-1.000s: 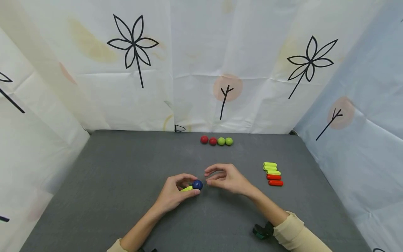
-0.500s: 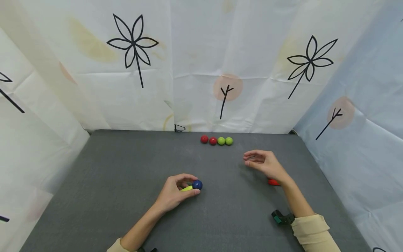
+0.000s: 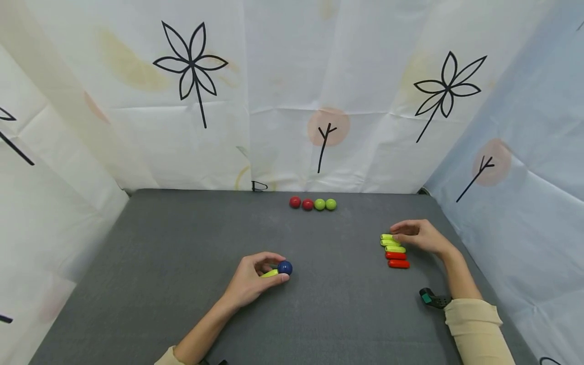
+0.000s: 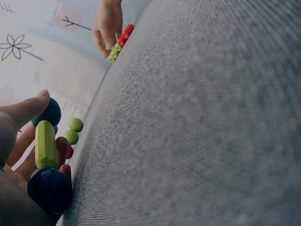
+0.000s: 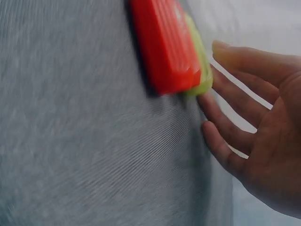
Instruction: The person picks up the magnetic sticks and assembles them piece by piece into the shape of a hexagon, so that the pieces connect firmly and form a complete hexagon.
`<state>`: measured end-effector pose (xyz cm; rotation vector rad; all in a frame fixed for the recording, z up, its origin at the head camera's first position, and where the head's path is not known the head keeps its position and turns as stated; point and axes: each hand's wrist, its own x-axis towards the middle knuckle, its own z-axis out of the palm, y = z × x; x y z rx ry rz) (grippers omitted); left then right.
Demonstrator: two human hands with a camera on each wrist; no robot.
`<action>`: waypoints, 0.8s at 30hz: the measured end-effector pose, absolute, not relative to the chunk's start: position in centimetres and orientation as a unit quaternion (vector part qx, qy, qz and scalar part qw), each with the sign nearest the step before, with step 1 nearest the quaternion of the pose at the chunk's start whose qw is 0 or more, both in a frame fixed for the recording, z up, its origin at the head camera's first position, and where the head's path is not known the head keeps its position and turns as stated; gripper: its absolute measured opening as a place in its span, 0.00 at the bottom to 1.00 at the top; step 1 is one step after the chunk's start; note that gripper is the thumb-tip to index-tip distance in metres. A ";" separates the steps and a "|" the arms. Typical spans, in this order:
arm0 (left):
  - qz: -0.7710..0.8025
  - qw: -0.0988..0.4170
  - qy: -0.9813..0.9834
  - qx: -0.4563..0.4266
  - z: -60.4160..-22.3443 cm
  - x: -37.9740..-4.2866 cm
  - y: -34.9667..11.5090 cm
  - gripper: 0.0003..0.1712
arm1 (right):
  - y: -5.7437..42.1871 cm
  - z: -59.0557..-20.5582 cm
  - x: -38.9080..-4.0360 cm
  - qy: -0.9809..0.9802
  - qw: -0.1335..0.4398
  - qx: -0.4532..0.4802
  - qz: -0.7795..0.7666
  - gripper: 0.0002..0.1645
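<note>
My left hand [image 3: 248,279] holds a yellow-green ribbed rod [image 4: 45,143] with a dark blue ball at either end. The upper blue ball [image 4: 50,113] is pinched at the thumb tip; the lower blue ball [image 4: 50,189] sits near the palm. At the right, my right hand [image 3: 422,236] is over the far end of a row of rods, its thumb overlapping the yellow-green rods [image 3: 395,249] in the head view. Its fingers look apart and relaxed in the right wrist view, gripping nothing. Red rods [image 3: 399,264] lie at the near end of that row.
Two red balls [image 3: 295,203] and two green balls [image 3: 330,204] stand in a line near the back of the grey table [image 3: 182,233]. White printed cloth [image 3: 283,147] hangs behind and along both sides. A dark wrist device [image 3: 433,299] sits on the right forearm.
My right hand has moved from beside the left hand out to the right, reaching the rod row. The left hand stays put with its rod and blue balls.
</note>
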<state>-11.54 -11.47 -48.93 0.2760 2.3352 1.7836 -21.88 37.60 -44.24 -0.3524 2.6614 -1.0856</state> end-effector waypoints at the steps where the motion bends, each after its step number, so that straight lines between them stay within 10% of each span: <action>1: 0.601 0.094 0.788 0.093 -48.9 -11.5 -11.5 0.21 | 37.8 -44.4 -21.9 0.911 0.127 -0.119 -0.374 0.21; 24: 0.598 0.091 0.792 0.087 -49.0 -11.5 -11.4 0.20 | 35.8 -43.1 -21.6 0.910 0.082 -0.128 -0.386 0.21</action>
